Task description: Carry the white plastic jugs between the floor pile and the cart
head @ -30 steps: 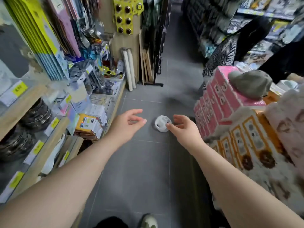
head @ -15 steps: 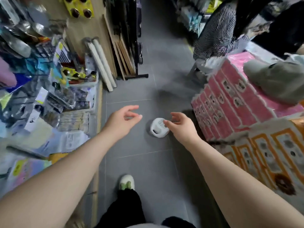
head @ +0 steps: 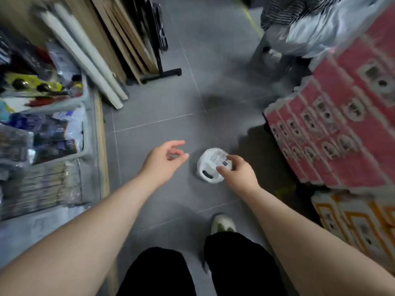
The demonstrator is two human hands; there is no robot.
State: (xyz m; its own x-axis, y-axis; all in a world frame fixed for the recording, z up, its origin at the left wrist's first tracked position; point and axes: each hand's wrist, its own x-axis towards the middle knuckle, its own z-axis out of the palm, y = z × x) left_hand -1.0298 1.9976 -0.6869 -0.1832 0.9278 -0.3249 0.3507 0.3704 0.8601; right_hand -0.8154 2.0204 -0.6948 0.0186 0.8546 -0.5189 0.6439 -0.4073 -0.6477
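Note:
My right hand holds a small round white plastic item with a printed label on top and a dark slot in its side; thumb and fingers curl round its right edge. It hangs in the air above the grey tiled floor. My left hand floats a short way to the left of the item, fingers loosely spread and holding nothing. A narrow gap separates its fingertips from the white item.
Shelves with packaged goods and leaning white rolls line the left. Stacked pink packs and orange packs stand on the right. Another person stands ahead right. My legs and a white shoe are below.
The view has tilted further down toward the floor and my legs. My right hand has closed more firmly around the white item, and the label side now faces up.

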